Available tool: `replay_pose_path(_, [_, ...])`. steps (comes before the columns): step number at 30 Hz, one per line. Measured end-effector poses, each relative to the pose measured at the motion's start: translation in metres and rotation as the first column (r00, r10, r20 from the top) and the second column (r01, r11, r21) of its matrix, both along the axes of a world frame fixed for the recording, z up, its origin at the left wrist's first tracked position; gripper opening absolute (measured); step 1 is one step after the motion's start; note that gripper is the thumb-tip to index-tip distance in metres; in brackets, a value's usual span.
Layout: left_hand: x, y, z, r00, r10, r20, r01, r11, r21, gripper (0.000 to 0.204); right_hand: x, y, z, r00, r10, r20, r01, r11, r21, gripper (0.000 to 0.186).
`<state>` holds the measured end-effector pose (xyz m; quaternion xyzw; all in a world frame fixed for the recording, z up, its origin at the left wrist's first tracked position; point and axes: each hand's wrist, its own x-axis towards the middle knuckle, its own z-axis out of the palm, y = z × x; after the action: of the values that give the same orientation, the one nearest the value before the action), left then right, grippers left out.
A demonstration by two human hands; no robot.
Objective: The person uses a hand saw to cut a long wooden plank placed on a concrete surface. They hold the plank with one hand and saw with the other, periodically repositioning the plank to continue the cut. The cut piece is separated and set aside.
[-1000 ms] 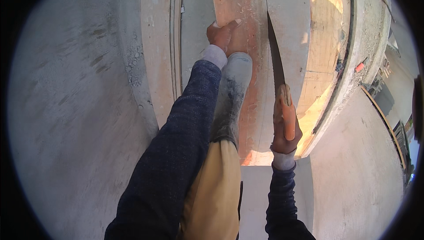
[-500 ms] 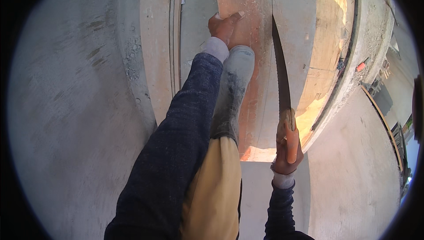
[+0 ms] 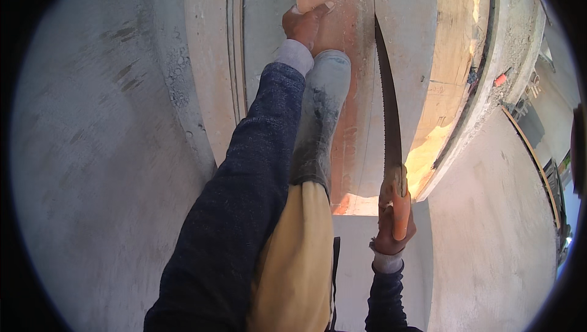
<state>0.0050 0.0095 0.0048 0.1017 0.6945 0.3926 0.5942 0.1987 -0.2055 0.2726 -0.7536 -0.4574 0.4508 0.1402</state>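
Note:
A long board (image 3: 354, 2) with reddish stains lies lengthwise in front of me. My left hand (image 3: 301, 27) is closed round its left edge, thumb on top and fingers hidden below. Just nearer, my grey rubber boot (image 3: 328, 90) presses on the board. My right hand (image 3: 386, 234) is wrapped round the orange handle (image 3: 400, 216) of a handsaw. Its dark toothed blade (image 3: 389, 106) points away from me, with the teeth on the left side. The tip meets a dark straight line running along the board; how deep it sits I cannot tell.
Sunlit plywood (image 3: 455, 44) lies along the right, beside a rough concrete ledge (image 3: 513, 32). A small red object (image 3: 501, 80) rests on that ledge. Narrow wooden strips (image 3: 235, 44) run at the left. Pale concrete floor (image 3: 104, 161) spreads to the left, with debris and planks at far right.
My right hand has drawn the saw's handle slightly back toward me. The left hand keeps its hold on the board, and the whole view has shifted a little.

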Motion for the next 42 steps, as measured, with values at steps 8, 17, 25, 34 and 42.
replay_pose_path(8, [0.006, -0.020, -0.017, 1.000, 0.023, -0.012, -0.023, 0.999, -0.049, 0.053, -0.001, 0.103, -0.125, 0.998, -0.008, 0.056, 0.005, 0.998, 0.065, 0.035])
replay_pose_path(17, [-0.003, -0.005, -0.002, 0.999, 0.038, -0.015, -0.039, 0.999, -0.016, 0.050, 0.004, 0.028, -0.028, 0.999, -0.028, -0.031, 0.033, 0.982, 0.184, 0.034])
replay_pose_path(25, [-0.006, 0.017, -0.020, 1.000, 0.013, -0.027, -0.012, 0.998, 0.062, 0.048, 0.004, 0.023, -0.062, 0.997, 0.046, 0.058, -0.055, 0.986, 0.158, 0.040])
replay_pose_path(34, [0.010, 0.001, -0.015, 0.999, -0.010, 0.044, 0.009, 1.000, 0.009, 0.054, 0.009, 0.088, -0.131, 0.996, -0.043, 0.081, 0.031, 0.989, 0.144, 0.032])
replay_pose_path(42, [0.004, -0.006, -0.004, 1.000, -0.017, 0.005, 0.017, 0.999, 0.037, 0.053, 0.022, -0.056, -0.009, 0.999, -0.035, -0.016, 0.036, 0.994, 0.104, 0.034])
